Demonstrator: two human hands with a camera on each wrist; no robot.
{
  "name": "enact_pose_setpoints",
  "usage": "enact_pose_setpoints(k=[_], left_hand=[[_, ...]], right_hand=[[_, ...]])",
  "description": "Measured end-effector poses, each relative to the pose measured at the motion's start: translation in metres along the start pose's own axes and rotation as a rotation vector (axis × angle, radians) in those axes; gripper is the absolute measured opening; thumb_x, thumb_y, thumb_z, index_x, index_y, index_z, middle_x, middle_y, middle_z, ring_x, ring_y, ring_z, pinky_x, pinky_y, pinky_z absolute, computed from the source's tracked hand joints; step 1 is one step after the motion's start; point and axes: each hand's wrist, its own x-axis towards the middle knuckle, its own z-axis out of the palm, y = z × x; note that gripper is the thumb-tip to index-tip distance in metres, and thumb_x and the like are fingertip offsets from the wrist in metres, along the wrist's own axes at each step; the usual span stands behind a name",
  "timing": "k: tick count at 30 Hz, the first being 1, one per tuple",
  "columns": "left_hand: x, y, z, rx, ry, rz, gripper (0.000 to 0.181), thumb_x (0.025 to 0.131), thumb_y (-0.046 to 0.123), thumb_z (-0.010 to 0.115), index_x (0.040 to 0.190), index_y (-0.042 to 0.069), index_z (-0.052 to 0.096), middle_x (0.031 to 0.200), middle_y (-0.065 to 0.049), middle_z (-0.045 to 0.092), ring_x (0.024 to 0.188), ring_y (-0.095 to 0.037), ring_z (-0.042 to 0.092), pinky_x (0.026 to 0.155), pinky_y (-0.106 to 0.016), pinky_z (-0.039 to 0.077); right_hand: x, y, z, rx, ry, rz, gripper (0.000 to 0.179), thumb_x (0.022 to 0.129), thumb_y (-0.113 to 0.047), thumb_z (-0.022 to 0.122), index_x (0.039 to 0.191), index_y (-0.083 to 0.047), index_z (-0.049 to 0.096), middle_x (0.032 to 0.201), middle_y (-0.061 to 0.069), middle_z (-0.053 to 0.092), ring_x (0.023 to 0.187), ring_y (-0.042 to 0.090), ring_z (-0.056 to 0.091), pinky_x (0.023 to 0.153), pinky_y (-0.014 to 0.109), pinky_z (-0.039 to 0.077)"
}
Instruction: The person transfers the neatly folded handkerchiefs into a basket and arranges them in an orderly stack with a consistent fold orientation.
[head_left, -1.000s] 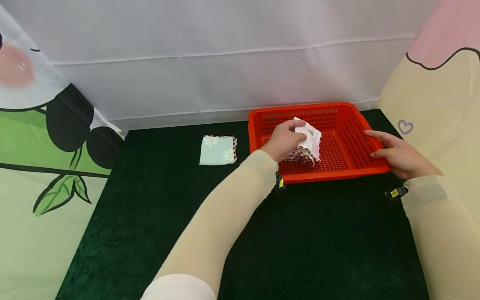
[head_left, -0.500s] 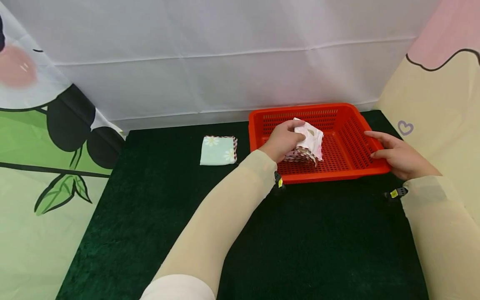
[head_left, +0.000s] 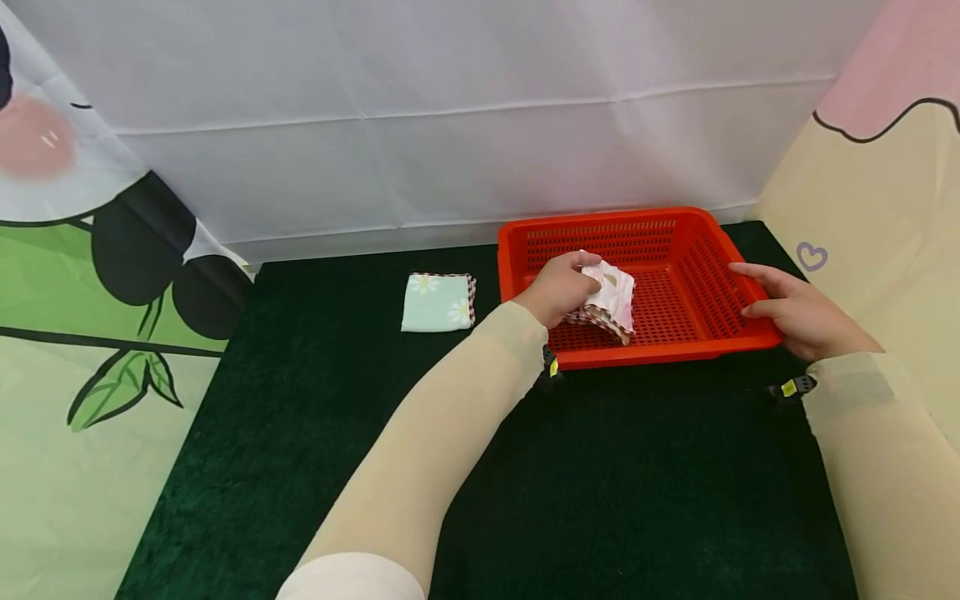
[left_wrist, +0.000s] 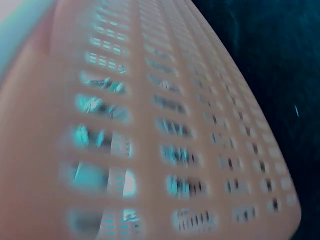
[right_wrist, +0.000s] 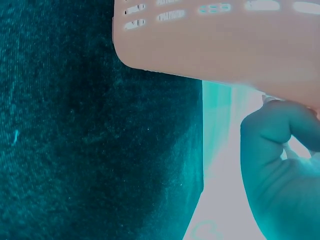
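My left hand (head_left: 562, 287) is inside the left part of a red plastic basket (head_left: 600, 360) with slotted walls. It pinches a pale pink folded cloth (head_left: 617, 293) between thumb and fingers; the cloth's edges show a dark red and white check. How many layers it has is unclear. At the basket's right end my right hand (head_left: 806, 312) grips the rim, thumb on the near side. In the right wrist view that hand (right_wrist: 282, 155) bends against the underside of the rim. The left wrist view shows just the basket's slotted outer wall (left_wrist: 145, 125), and cloth dimly through the slots.
A mint-green folded cloth (head_left: 437, 302) with daisies and a checked edge lies on the dark green table cover (head_left: 300, 433), left of the basket. White fabric (head_left: 450, 150) hangs behind the table, with printed fabric on both sides.
My left hand has shifted slightly left and down with the pink cloth, which tilts more toward the basket's near side. The right hand and the basket stay in place.
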Motion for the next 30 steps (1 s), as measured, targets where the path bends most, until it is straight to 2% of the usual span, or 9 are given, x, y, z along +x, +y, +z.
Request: enact_pose_setpoints(k=[4,8,12,18,25,30], left_hand=[[-0.002,-0.001,-0.007,0.043,0.007,0.011,0.043,0.098,0.002,0.062,0.140,0.014,0.063,0.123,-0.005,0.062,0.086,-0.018,0.059,0.066,-0.026,0.051],[-0.003,0.000,-0.010,0.022,-0.002,0.015,0.044,0.098,0.001,0.062,0.141,0.013,0.061,0.122,-0.006,0.063,0.094,-0.018,0.063,0.080,-0.030,0.058],[-0.004,0.000,-0.012,-0.030,-0.013,0.029,0.045,0.097,-0.002,0.061,0.140,0.012,0.060,0.121,-0.008,0.062,0.102,-0.023,0.065,0.092,-0.042,0.058],[-0.008,0.000,-0.015,-0.056,-0.027,0.030,0.044,0.098,-0.003,0.061,0.139,0.012,0.061,0.124,-0.011,0.061,0.111,-0.033,0.064,0.092,-0.041,0.058],[-0.015,0.000,-0.019,0.001,-0.028,0.010,0.044,0.099,0.002,0.065,0.141,0.016,0.061,0.122,-0.006,0.062,0.114,-0.031,0.065,0.094,-0.042,0.057],[-0.019,0.000,-0.022,0.008,-0.039,0.014,0.044,0.100,0.004,0.066,0.141,0.016,0.061,0.128,-0.009,0.062,0.111,-0.028,0.066,0.094,-0.042,0.057]], right_hand=[[0.001,-0.001,0.000,0.004,-0.001,-0.002,0.069,0.107,0.001,0.043,0.166,-0.026,0.020,0.162,0.013,0.016,0.115,0.003,0.055,0.092,0.025,0.055],[0.001,-0.001,-0.001,0.009,-0.007,-0.001,0.068,0.107,0.001,0.044,0.166,-0.027,0.021,0.162,0.013,0.016,0.115,0.004,0.054,0.092,0.025,0.055],[0.001,0.001,-0.002,0.015,-0.006,-0.006,0.068,0.107,0.001,0.044,0.165,-0.028,0.023,0.162,0.011,0.017,0.117,0.005,0.053,0.092,0.024,0.055],[0.001,0.002,-0.002,0.014,0.003,-0.017,0.068,0.107,0.001,0.045,0.164,-0.029,0.025,0.160,0.011,0.020,0.116,0.004,0.055,0.091,0.025,0.056],[0.001,0.003,-0.002,0.007,0.000,-0.007,0.068,0.107,0.000,0.044,0.165,-0.028,0.022,0.162,0.012,0.017,0.115,0.004,0.053,0.092,0.024,0.055],[0.002,0.003,-0.002,0.007,-0.002,-0.005,0.067,0.108,0.000,0.044,0.165,-0.028,0.022,0.161,0.011,0.019,0.115,0.004,0.054,0.091,0.025,0.056]])
